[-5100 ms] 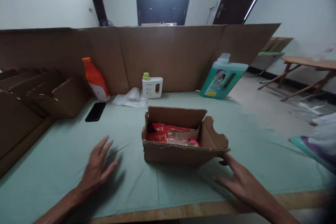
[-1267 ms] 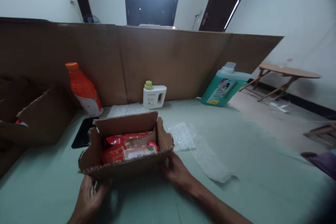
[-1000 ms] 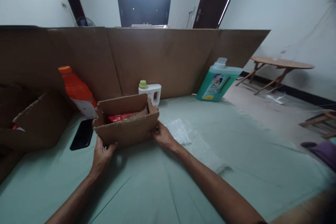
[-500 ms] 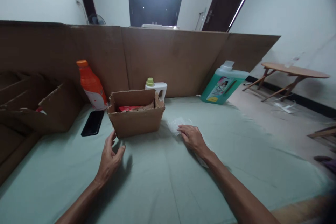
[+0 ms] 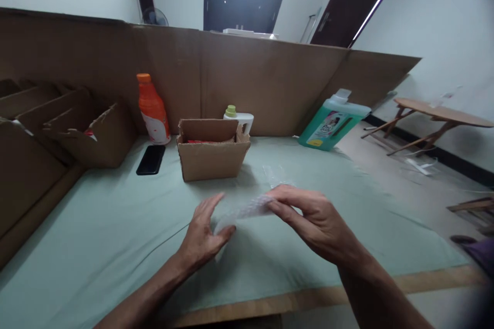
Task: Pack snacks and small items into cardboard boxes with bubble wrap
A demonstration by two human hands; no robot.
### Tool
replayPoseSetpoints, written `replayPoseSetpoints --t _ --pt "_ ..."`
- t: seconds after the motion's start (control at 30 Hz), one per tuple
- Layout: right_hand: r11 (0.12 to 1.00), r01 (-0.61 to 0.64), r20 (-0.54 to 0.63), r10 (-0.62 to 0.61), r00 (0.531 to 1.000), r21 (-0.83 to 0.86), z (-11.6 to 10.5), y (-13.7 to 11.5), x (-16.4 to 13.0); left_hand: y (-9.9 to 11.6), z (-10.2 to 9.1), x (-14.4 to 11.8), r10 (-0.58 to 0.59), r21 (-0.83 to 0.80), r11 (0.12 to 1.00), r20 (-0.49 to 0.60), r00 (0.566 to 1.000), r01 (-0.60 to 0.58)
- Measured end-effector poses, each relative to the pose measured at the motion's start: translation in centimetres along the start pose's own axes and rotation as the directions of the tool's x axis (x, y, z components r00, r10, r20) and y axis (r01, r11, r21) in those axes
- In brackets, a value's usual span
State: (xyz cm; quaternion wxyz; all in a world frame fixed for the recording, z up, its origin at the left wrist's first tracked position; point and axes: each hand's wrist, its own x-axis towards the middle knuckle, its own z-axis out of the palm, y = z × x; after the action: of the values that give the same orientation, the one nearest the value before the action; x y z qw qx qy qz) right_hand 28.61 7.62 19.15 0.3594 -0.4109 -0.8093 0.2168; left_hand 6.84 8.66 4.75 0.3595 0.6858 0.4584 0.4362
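Between both hands, bubble wrap (image 5: 250,211): light, limp, slippery. Right hand (image 5: 314,218) pinches one edge; left hand (image 5: 204,234), open, touches the other end. Box (image 5: 212,151) beyond.

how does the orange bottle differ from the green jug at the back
The orange bottle is slim with an orange cap and stands left of the box; the green jug is wider, has a pale cap and a handle slot, and stands far right. Both lean against the cardboard wall and carry labels.
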Motion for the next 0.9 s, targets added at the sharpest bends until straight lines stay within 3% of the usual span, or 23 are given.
replayPoseSetpoints --t 0.1,0.17,0.23,0.37,0.43,0.5,0.57,0.7,0.8,0.9 --pt "0.985 0.131 -0.113 -0.143 0.983 -0.11 -1.0 -1.5 0.3 1.2 -0.6 -1.7 -0.145 -0.138 0.975 0.188 0.971 0.173" --pt "0.953 0.198 -0.171 -0.24 0.956 -0.228 -0.6 -0.4 1.4 1.0 -0.8 -3.9 -0.188 -0.22 0.944 0.259 0.948 0.247" --pt "0.923 0.226 -0.137 -0.279 0.95 -0.312 1.3 2.4 3.0 0.0 -0.5 -6.2 -0.265 -0.292 0.898 0.24 0.934 0.329" --pt "0.905 0.18 0.008 -0.192 0.981 -0.386 8.1 9.3 6.6 -2.6 0.5 -8.8 -0.491 -0.44 0.751 0.126 0.862 0.492" --pt "0.906 0.133 -0.012 -0.15 0.989 -0.402 10.7 11.6 7.2 -3.2 0.4 -9.0 -0.521 -0.507 0.678 0.179 0.835 0.532" --pt "0.907 0.083 -0.057 -0.116 0.992 -0.412 11.3 12.9 6.4 -3.2 -0.3 -9.0 -0.535 -0.515 0.639 0.237 0.811 0.572" --pt "0.902 0.039 -0.074 -0.079 0.994 -0.429 9.9 13.6 4.0 -3.1 -1.2 -8.9 -0.566 -0.472 0.636 0.251 0.785 0.61" --pt "0.859 -0.055 -0.041 0.04 0.998 -0.509 4.0 15.0 -4.3 -3.2 -1.9 -8.8 -0.604 -0.439 0.62 0.262 0.753 0.65" --pt "0.734 -0.175 -0.019 0.216 0.976 -0.656 0.5 17.0 -10.5 -3.2 -0.8 -8.3 -0.616 -0.484 0.565 0.291 0.732 0.668" --pt "0.64 -0.272 -0.073 0.319 0.945 -0.718 -0.7 19.6 -13.5 -2.9 0.0 -7.6 -0.621 -0.475 0.549 0.319 0.716 0.688"
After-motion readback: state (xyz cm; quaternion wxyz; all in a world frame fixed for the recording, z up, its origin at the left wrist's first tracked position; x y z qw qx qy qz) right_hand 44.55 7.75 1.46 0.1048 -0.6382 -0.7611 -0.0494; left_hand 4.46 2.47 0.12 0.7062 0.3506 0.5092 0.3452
